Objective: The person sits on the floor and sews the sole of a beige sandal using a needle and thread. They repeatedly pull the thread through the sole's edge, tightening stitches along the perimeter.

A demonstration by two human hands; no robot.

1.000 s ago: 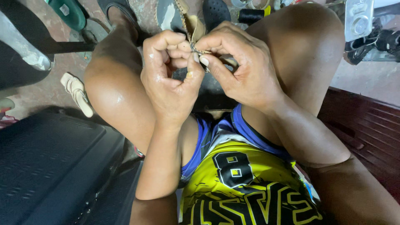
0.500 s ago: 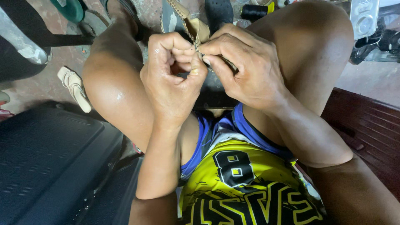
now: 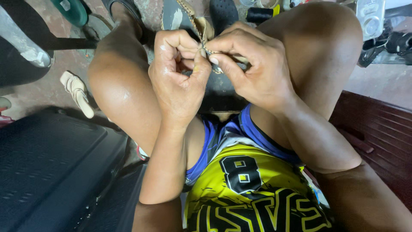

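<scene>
Both our hands raised between the knees: left hand curled, right hand arched, fingertips of each grip pinched tight on the thin braided tan strap.

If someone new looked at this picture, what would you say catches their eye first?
First, the left hand and right hand pressed together at top centre between the raised knees, pinching a thin braided strap that runs up to a shoe. Next, the bright yellow jersey at bottom centre. A pale heeled shoe lies on the floor at left, above a dark case.
</scene>
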